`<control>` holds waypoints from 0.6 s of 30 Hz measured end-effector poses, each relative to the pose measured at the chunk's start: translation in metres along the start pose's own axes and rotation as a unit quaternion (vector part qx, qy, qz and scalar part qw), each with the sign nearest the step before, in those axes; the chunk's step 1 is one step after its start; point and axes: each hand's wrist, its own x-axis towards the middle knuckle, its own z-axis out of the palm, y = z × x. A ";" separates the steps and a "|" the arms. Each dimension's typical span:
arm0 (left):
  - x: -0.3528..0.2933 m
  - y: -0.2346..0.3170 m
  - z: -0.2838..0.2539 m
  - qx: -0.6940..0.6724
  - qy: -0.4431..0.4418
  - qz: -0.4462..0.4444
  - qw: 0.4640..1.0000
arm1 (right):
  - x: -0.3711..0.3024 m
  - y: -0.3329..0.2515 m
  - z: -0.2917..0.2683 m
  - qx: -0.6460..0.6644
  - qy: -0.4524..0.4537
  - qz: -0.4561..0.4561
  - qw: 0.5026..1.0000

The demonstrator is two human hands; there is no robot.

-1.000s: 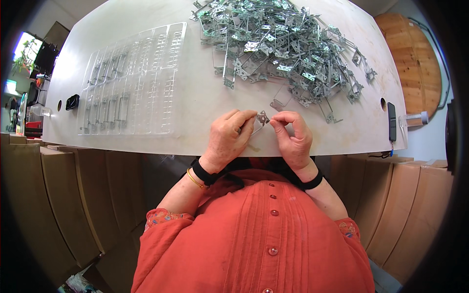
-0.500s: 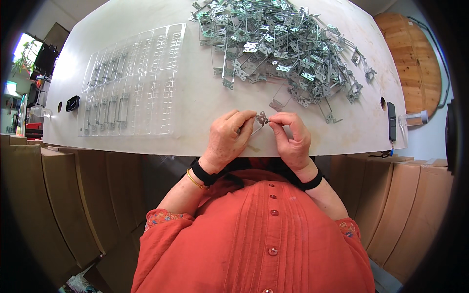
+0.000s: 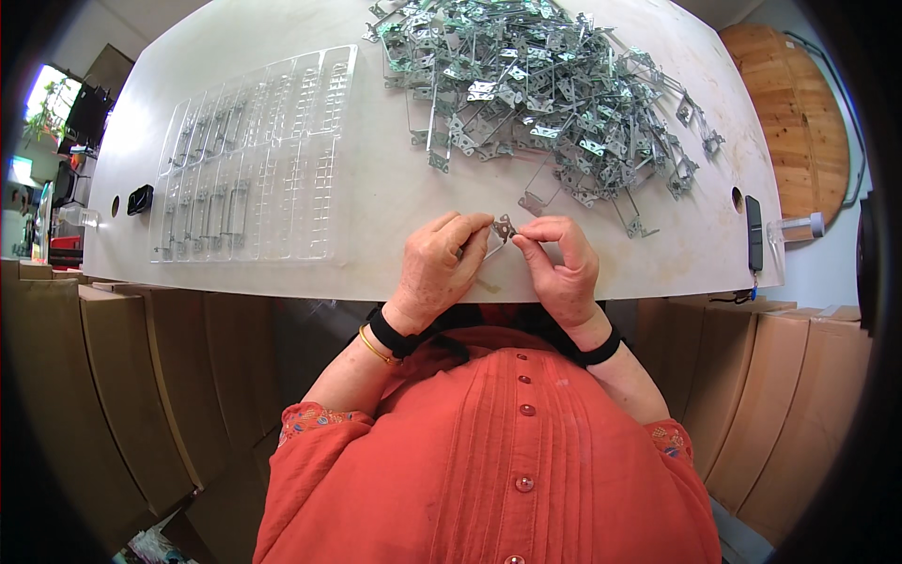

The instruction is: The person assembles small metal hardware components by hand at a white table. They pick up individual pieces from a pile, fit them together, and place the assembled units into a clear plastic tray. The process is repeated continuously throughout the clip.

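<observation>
Between my hands, over the table's near edge, is a small metal bracket with holes and a thin wire rod. My left hand pinches its left side with thumb and forefinger. On the other side, the thumb and forefinger of my right hand close on its right edge. Just beyond my hands spreads a large heap of similar metal brackets with wire rods. To the left lies a clear plastic tray with long compartments; several brackets rest in its left columns.
The white table curves across the view. A small black object lies at its left end. At the right end are a black slim object and a clear bottle. Cardboard boxes stand below the table on both sides.
My right fingers have shifted very slightly at the bracket. My left hand, the tray and the heap look the same.
</observation>
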 end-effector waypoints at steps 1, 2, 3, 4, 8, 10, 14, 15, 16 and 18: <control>0.000 0.000 0.000 -0.001 0.001 -0.001 1.000 | 0.000 0.000 0.000 0.002 0.000 0.002 1.000; 0.000 0.001 0.000 -0.002 0.000 -0.003 1.000 | 0.000 0.001 0.000 0.003 0.000 0.004 1.000; 0.000 0.001 0.000 -0.003 -0.001 -0.005 1.000 | 0.000 0.001 0.000 0.007 -0.003 -0.001 1.000; 0.000 0.001 -0.001 -0.004 -0.001 -0.007 1.000 | 0.000 0.000 0.000 0.012 -0.006 -0.006 1.000; -0.003 -0.002 0.000 -0.005 -0.010 -0.004 1.000 | 0.001 -0.003 -0.002 0.010 -0.022 -0.051 0.998; -0.002 0.000 -0.001 -0.002 -0.014 -0.004 1.000 | -0.001 -0.002 -0.002 0.019 -0.013 -0.030 0.999; 0.001 0.005 0.000 0.001 -0.010 -0.017 1.000 | -0.003 -0.001 -0.003 0.045 0.011 0.024 0.999; 0.001 0.005 0.000 0.004 -0.009 -0.018 1.000 | -0.003 -0.001 -0.004 0.037 0.011 0.028 0.999; 0.001 0.005 0.001 0.008 -0.008 -0.019 1.000 | -0.005 0.000 -0.006 0.030 0.012 0.033 0.999; -0.001 0.007 0.002 0.031 -0.018 -0.021 0.999 | -0.006 0.003 -0.011 0.019 0.015 0.048 0.999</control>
